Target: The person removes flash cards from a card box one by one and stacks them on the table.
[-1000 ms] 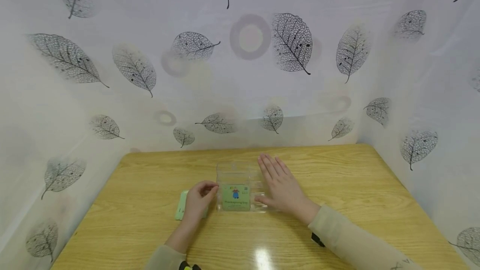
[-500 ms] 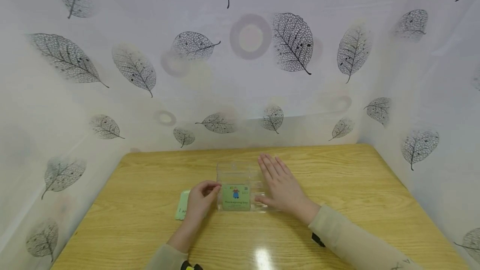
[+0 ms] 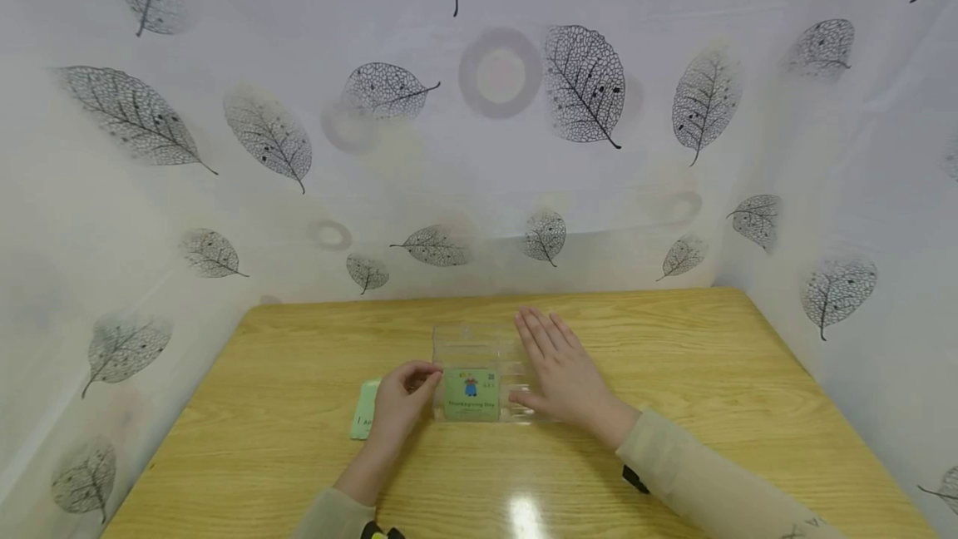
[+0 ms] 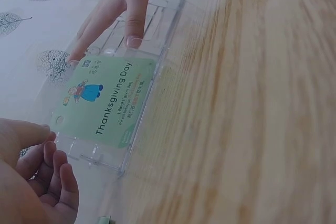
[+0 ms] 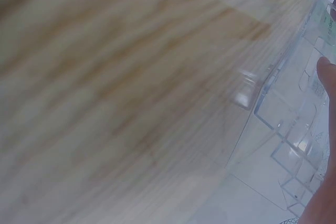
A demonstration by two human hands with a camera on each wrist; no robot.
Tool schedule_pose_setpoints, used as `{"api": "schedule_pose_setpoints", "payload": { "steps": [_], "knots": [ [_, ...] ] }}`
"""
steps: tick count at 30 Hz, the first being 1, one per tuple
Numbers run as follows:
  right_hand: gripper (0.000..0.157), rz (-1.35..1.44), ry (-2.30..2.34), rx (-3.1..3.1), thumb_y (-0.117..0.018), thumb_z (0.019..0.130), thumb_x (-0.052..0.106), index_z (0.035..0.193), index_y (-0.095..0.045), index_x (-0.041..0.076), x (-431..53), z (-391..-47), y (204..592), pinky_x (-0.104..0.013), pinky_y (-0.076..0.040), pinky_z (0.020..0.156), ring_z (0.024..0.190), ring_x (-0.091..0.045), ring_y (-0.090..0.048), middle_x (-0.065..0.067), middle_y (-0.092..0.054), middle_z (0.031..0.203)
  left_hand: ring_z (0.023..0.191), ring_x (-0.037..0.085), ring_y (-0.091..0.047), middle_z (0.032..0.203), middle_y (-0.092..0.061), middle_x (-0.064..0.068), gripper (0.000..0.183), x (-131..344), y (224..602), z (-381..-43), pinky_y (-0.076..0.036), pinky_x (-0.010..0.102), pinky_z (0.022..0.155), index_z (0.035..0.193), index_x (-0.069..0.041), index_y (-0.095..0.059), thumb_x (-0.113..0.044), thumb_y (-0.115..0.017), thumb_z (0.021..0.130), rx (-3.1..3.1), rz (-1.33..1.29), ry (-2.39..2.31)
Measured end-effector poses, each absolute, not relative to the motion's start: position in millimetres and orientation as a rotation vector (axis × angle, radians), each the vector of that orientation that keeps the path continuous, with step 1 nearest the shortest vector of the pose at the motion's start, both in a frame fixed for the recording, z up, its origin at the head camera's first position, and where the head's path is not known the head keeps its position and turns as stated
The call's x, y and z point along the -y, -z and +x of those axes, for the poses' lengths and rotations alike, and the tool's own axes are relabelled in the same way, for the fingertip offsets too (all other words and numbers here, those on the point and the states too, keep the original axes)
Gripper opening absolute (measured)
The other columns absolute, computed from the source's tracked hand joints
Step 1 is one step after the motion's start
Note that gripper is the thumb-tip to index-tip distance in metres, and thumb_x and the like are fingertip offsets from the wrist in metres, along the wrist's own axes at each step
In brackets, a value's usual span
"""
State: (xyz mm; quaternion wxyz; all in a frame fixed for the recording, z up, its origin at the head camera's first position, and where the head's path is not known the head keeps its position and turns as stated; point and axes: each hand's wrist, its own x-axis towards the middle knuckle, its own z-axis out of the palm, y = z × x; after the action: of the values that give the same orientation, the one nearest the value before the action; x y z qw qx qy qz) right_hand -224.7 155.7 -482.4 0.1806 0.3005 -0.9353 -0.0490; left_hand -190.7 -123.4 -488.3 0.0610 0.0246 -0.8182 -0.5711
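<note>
A clear plastic box [image 3: 467, 339] lies unfolded on the table, with a green "Thanksgiving Day" card [image 3: 471, 396] in its near left compartment. My left hand [image 3: 404, 393] pinches the box's left rim between thumb and index finger, right by the card's upper corner. In the left wrist view its other fingers [image 4: 65, 182] are curled. My right hand [image 3: 565, 377] rests flat over the box's right part, fingers straight and thumb apart near the card. Part of the box is hidden under it. Beside and partly behind my left hand lie more green cards [image 3: 364, 410].
The wooden table [image 3: 674, 373] is backed and flanked by pale leaf-print curtains [image 3: 479, 165]. In the right wrist view the box's transparent compartments [image 5: 294, 135] stand along the table surface.
My left hand has shifted slightly right, its fingertips coming in to the box's left rim and uncovering more of the loose cards. My right hand, the box and the card stay in place.
</note>
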Motion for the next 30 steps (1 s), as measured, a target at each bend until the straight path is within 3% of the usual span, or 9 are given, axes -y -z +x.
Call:
{"api": "schedule_pose_setpoints", "payload": {
  "steps": [9, 30],
  "knots": [
    [0.119, 0.849, 0.120, 2.671, -0.061, 0.090, 0.080, 0.167, -0.020, -0.001, -155.4, -224.1, 481.5, -0.051, -0.019, 0.134, 0.164, -0.035, -0.024, -0.018, -0.020, 0.177, 0.086, 0.010, -0.062, 0.101, -0.076, 0.013, 0.008, 123.3, 489.4, -190.5, -0.053, 0.017, 0.074, 0.104, -0.001, -0.077, -0.005, -0.073, 0.099, 2.490, 0.037, 1.689],
    [0.118, 0.849, 0.126, 2.660, -0.061, 0.090, 0.080, 0.167, -0.022, -0.001, -155.4, -223.4, 480.9, -0.051, -0.021, 0.134, 0.162, -0.036, -0.028, -0.019, -0.023, 0.176, 0.085, 0.011, -0.064, 0.097, -0.077, 0.011, 0.007, 122.3, 488.8, -191.5, -0.053, 0.017, 0.073, 0.101, -0.002, -0.079, -0.004, -0.078, 0.095, 2.516, 0.032, 1.635]
  ]
}}
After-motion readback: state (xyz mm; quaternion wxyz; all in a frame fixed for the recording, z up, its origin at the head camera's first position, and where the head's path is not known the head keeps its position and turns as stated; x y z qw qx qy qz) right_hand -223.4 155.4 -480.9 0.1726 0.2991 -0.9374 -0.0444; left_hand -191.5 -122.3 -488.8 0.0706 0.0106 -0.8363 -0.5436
